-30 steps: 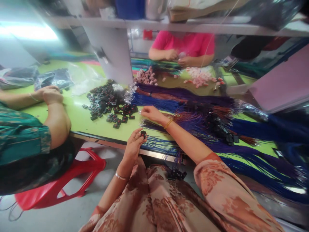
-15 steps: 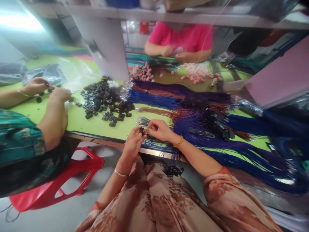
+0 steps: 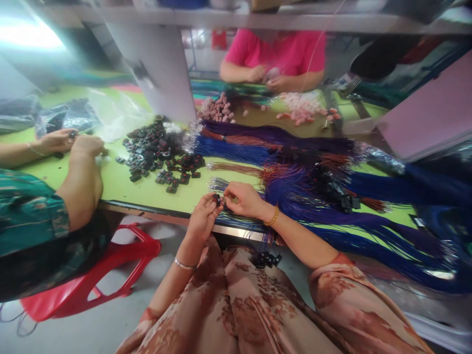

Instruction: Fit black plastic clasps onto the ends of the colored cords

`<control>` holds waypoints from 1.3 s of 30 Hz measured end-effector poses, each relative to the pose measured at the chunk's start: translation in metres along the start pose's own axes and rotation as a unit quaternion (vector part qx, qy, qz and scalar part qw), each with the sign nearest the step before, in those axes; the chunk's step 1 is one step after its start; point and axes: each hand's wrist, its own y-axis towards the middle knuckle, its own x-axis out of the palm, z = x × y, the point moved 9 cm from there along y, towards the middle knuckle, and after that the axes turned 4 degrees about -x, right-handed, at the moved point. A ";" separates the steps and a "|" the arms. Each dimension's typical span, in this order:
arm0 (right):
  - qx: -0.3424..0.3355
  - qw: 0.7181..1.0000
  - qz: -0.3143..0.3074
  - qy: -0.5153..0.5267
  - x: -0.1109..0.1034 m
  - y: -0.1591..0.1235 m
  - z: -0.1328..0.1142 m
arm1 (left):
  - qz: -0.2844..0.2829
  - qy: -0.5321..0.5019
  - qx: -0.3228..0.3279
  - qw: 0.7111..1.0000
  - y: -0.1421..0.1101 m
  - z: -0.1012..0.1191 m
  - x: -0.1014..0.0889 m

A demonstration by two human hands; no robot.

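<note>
My left hand [image 3: 202, 216] is closed, its thumb and fingertips gripping a small black connector housing [image 3: 216, 199] with a red part on it. Right up against the housing, my right hand [image 3: 241, 199] is pinched; whatever lies between its fingertips is too small to make out. Thin dark wires with silvery ends [image 3: 217, 184] lie on the table just behind my hands. More black housings [image 3: 268, 259] hang on wires over the table edge, in front of my lap. A heap of loose black housings [image 3: 158, 147] is spread to the left of my hands.
Blue and purple wire bundles [image 3: 291, 191] stretch across the green table [image 3: 147, 194] to the right. At left, a co-worker's hands [image 3: 86, 145] handle small dark parts. Opposite, a person in pink [image 3: 275, 54] sits behind pink pieces [image 3: 217, 109]. A red stool [image 3: 138, 260] stands lower left.
My right hand has shifted slightly left, its fingertips now closer to the housing in my left hand. The co-worker's hands at left have moved a little. My left hand has hardly moved.
</note>
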 end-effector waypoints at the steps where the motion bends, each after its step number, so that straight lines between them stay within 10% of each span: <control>1: -0.005 1.000 -0.007 -0.010 0.002 0.000 -0.001 | 0.000 0.000 -0.002 1.000 0.000 -0.001 0.000; 16: 0.040 0.998 -0.053 -0.017 0.019 -0.004 0.002 | 0.050 0.083 0.041 0.994 -0.005 0.001 -0.004; 27: 0.129 0.983 0.086 0.100 -0.045 -0.015 0.017 | 0.001 0.262 0.180 0.948 -0.004 0.030 0.020; 30: 0.192 0.957 0.218 0.017 -0.101 -0.045 0.045 | -0.017 0.421 0.212 0.882 -0.004 0.024 0.020; 33: 0.307 0.898 0.277 -0.150 -0.152 -0.087 0.078 | -0.030 0.617 0.265 0.740 -0.011 0.013 0.026; 36: 0.447 0.824 0.186 -0.294 -0.171 -0.125 0.114 | -0.051 0.704 0.303 0.640 -0.018 0.003 0.034; 39: 0.509 0.786 0.057 -0.347 -0.167 -0.145 0.136 | -0.061 0.703 0.319 0.633 -0.021 0.000 0.039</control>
